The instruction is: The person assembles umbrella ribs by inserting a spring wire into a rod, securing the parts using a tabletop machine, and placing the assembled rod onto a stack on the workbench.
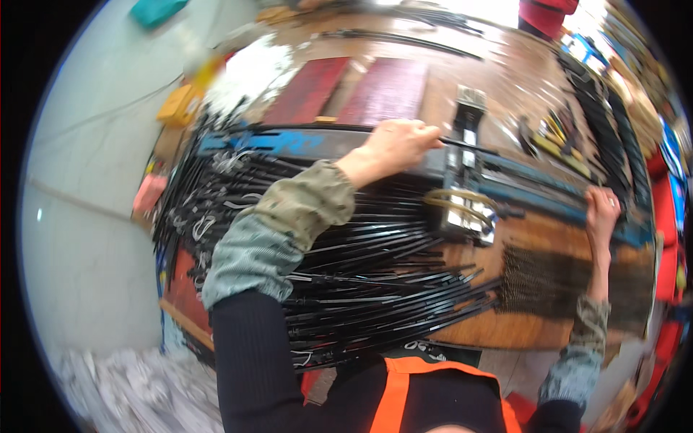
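My left hand (395, 150) is closed around a thin black rod (469, 146) lying along a long blue-and-black metal fixture (545, 189). Near the fixture's right end, my right hand (603, 209) is closed, fingertips pinched together; whatever is between them is too small to make out. Between the hands stands a metal clamp device (465, 213) with tan hoses looped over it. Under and beside my left forearm spreads a large heap of black rods (382, 245), with pale loops among their left ends.
Two dark red boards (386, 90) lie beyond the fixture. Thin brownish rods (570, 285) lie at the table's near right. Hand tools (559, 144) and long black wrapped bundles (599, 108) are at the far right. A yellow box (179, 105) sits off the left end.
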The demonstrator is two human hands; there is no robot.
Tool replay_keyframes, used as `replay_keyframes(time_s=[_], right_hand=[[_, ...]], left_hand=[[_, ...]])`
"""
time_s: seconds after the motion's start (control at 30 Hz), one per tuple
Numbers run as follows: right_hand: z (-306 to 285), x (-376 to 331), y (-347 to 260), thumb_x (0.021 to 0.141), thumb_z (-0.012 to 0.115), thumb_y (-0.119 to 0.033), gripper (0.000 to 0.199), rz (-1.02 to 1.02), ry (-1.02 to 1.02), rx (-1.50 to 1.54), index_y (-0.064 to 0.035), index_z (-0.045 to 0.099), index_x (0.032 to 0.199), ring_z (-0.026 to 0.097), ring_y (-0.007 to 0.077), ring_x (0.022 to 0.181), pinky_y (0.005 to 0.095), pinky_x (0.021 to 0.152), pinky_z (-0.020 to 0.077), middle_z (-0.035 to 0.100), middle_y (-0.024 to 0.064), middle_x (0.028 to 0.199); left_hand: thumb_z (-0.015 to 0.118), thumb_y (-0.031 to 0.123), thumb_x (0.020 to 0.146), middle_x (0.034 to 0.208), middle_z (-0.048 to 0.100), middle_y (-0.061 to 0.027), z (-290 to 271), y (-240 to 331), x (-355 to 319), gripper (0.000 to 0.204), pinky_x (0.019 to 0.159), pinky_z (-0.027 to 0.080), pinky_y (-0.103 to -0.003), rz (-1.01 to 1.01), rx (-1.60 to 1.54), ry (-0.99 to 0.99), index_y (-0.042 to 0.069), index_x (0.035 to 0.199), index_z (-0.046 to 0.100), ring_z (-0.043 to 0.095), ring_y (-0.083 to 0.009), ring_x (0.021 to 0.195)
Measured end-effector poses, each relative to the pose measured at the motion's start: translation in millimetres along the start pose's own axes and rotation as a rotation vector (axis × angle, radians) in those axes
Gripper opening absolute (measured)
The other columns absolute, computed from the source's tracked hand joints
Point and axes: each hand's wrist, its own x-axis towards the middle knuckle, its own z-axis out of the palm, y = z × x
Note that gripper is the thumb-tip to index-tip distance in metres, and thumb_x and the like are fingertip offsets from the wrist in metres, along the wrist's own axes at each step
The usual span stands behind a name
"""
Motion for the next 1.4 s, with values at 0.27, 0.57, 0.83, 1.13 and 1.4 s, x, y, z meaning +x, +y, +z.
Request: replay_keyframes(time_s=[0.27,0.57,0.83,1.13,1.4], right_hand=[[22.0,-9.9,-6.1,0.094,0.062,-0.008,0.009,0.007,0.066,0.137,0.0004,0.061,0.095,0.058,0.029,0.085,0.0381,0.079,0.0442,0.062,0.012,0.086],[-4.9,-9.8,-4.1,0.086,0.066,-0.003,0.005,0.128,0.085,0.097,-0.0025,0.064,0.091,0.06,0.0312,0.088,0.041,0.082,0.0455,0.064,0.0121,0.088],[-18.1,8.5,-140.7,0.078,0.074,-0.006,0.04,-0.073,0.03,0.15,-0.0073,0.066,0.117,0.058,0.0292,0.123,0.0411,0.099,0.0378,0.069,0.0087,0.121],[-32.9,-9.3,-187.0,0.081,0.077,-0.015,0.027,0.011,-0.003,0.364,-0.0094,0.068,0.106,0.063,0.0232,0.093,0.0352,0.081,0.037,0.071,0.0038,0.093],[-4.3,3.4,-188.6,0.082,0.069,0.0,0.024,0.05,-0.101,0.776,-0.0015,0.063,0.105,0.06,0.0318,0.083,0.0403,0.068,0.0469,0.059,0.0171,0.086]], left_hand=[[0.063,0.02,0.092,0.09,0.065,-0.0174,3.4,-3.4,-16.6,0.018,0.071,0.052,-0.048,-0.123,-0.135,-0.053,0.005,0.101,0.062,0.065,-0.0388,0.084],[0.071,0.018,0.083,0.087,0.06,-0.0119,27.1,4.8,8.6,0.017,0.07,0.051,-0.048,-0.022,-0.188,0.242,0.008,0.089,0.058,0.063,-0.0361,0.085],[0.059,0.027,0.095,0.079,0.066,-0.0136,22.2,12.5,-4.3,0.02,0.06,0.051,-0.047,-0.059,0.019,-0.015,0.008,0.089,0.058,0.066,-0.0367,0.074],[0.06,0.02,0.092,0.074,0.063,-0.017,16.8,21.7,0.8,0.017,0.061,0.048,-0.049,-0.155,0.002,-0.066,0.007,0.083,0.055,0.064,-0.0397,0.073],[0.06,0.019,0.09,0.072,0.064,-0.0152,25.0,13.8,4.8,0.012,0.058,0.049,-0.05,-0.062,-0.016,0.107,0.01,0.082,0.059,0.065,-0.0386,0.07]])
